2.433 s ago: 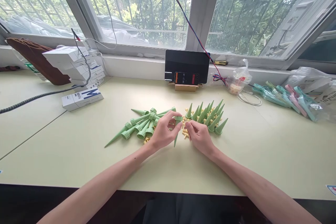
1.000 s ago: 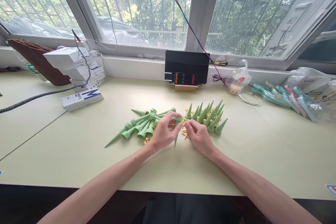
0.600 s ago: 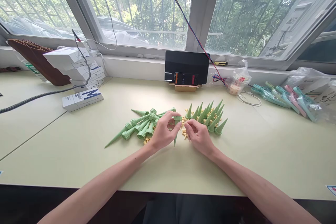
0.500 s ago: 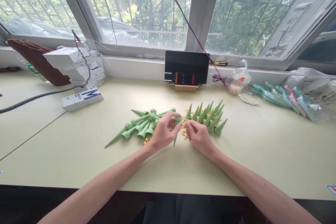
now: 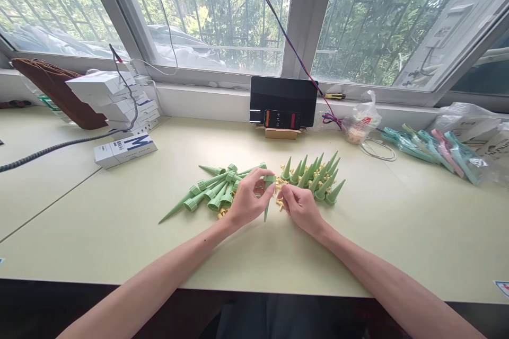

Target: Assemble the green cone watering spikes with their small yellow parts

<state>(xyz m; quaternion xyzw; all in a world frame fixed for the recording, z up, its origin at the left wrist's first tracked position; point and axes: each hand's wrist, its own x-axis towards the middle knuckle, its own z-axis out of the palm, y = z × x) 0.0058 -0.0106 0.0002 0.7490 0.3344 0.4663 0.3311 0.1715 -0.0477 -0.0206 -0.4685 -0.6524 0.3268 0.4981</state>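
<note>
My left hand point(image 5: 249, 198) pinches a green plastic plant watering spike point(image 5: 269, 179) by its wide capped end, with the thin tip pointing down toward the table. Close by on the right, my right hand point(image 5: 303, 205) has its thumb and fingers pressed together; whatever they hold is hidden or too small to name. Small yellow plastic valves point(image 5: 279, 205) lie loose between the two hands. A heap of long green spikes point(image 5: 214, 196) spreads left of my left hand. Beyond my right hand, several green cones point(image 5: 318, 180) stand point up, with yellow pieces among them.
A phone point(image 5: 282, 119) showing a timer leans on a black tablet point(image 5: 278, 96) by the window. White boxes point(image 5: 126, 150) are stacked at the left. On the right are a bagged cup point(image 5: 360, 122), a coiled white cable point(image 5: 379, 151) and wrapped coloured plastic items point(image 5: 433, 151).
Both hands stay almost where they were. The held spike's tip has shifted very slightly to the right.
</note>
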